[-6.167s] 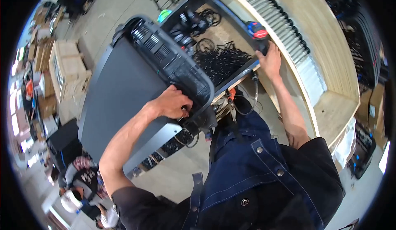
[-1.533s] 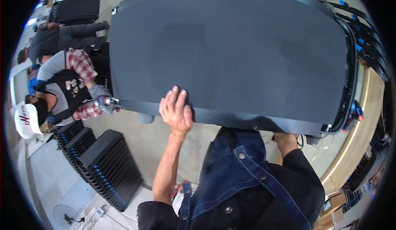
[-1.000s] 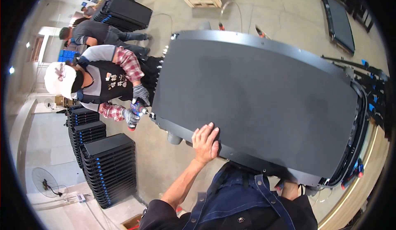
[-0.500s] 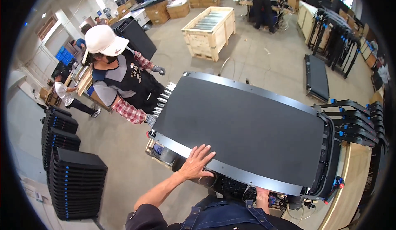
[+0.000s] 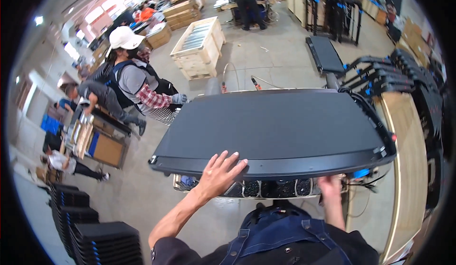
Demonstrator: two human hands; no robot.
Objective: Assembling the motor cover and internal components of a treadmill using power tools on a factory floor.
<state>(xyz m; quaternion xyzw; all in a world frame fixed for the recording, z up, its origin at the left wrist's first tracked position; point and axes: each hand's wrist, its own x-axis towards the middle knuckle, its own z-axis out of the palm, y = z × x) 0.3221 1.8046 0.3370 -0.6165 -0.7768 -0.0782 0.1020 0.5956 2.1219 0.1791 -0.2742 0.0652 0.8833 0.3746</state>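
A large treadmill deck (image 5: 275,127) with a dark flat belt spans the middle of the view. My left hand (image 5: 219,174) lies with fingers spread on the deck's near side rail (image 5: 294,164). At the right, my right hand (image 5: 330,185) reaches up to the underside of that near edge; its fingers are hidden and blurred. A co-worker (image 5: 135,72) in a white cap and checked sleeves stands at the deck's far left, a gloved hand (image 5: 179,98) beside its left end. Beneath the deck, a bench with black padded parts (image 5: 275,188) shows in part.
A wooden crate (image 5: 192,58) of metal tubes stands beyond the deck. Black frames (image 5: 375,72) are stacked at the right, by a wooden board (image 5: 403,146). Stacked black covers (image 5: 107,241) stand at lower left. Another person (image 5: 102,96) bends over a workbench at left.
The view has swung right. The deck now lies more squarely across in front of me, its near rail facing me. My left hand stays on the rail; my right hand shows more below the edge.
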